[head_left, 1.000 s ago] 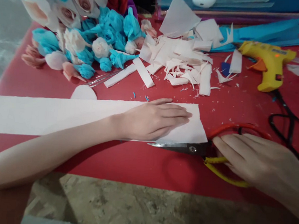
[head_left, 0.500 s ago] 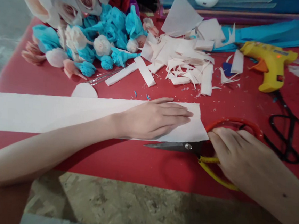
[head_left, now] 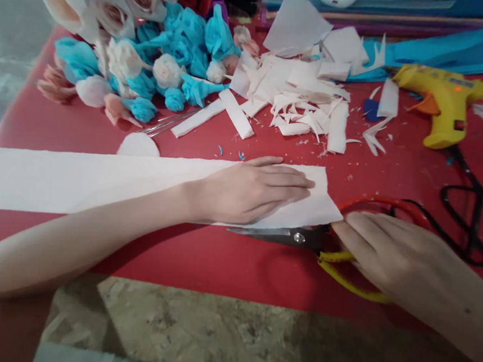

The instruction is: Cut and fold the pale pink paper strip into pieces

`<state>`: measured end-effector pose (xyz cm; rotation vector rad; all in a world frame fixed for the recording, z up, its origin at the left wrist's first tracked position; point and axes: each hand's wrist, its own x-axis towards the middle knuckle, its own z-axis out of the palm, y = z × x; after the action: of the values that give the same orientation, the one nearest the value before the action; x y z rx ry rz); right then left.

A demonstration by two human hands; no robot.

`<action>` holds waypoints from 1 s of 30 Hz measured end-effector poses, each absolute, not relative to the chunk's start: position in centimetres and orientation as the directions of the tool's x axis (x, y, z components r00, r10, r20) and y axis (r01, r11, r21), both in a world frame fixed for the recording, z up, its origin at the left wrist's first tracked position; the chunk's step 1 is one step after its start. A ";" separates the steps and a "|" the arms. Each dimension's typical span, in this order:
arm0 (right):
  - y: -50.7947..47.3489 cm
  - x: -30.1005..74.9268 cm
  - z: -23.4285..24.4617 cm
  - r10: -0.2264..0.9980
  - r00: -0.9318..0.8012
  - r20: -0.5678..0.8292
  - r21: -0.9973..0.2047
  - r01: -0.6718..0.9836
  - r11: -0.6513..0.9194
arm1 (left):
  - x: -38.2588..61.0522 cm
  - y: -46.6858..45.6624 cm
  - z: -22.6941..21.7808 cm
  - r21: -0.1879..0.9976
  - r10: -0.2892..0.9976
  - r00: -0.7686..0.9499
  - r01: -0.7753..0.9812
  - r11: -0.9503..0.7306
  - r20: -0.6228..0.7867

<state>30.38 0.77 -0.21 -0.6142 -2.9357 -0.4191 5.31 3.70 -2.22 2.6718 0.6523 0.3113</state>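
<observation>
A long white paper strip [head_left: 47,178] lies across the red tabletop. My left hand [head_left: 257,191] rests flat on its right part, fingers stretched out. At the strip's lower right corner, my right hand [head_left: 382,247] has its fingers pinched together, apparently on the paper edge; the fingertips are partly hidden. Under and around that hand are scissors [head_left: 281,235] with one red and one yellow handle, blades pointing left along the strip's near edge. Part of the handles is hidden by the hand.
Beyond the strip lie white paper scraps [head_left: 312,91], blue and pale paper flowers [head_left: 190,41], a white disc [head_left: 138,144] and folded blue paper [head_left: 443,49]. A yellow glue gun [head_left: 451,103] with a black cord [head_left: 470,223] is at right. The table's near edge runs below the scissors.
The strip's right corner and my right hand have shifted slightly right and up. The scissors have slid slightly left. A small white scrap near the glue gun has moved. My left hand stays on the strip.
</observation>
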 end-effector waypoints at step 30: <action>2.3 38.6 0.3 0.400 -0.916 -0.026 0.433 0.350 0.831 | 5.2 3.2 -0.8 0.395 0.369 0.917 0.286 -0.873 0.152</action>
<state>38.61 2.33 0.29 -0.6407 -3.1156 -0.7004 5.18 3.18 -0.81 2.7084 0.4797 0.3153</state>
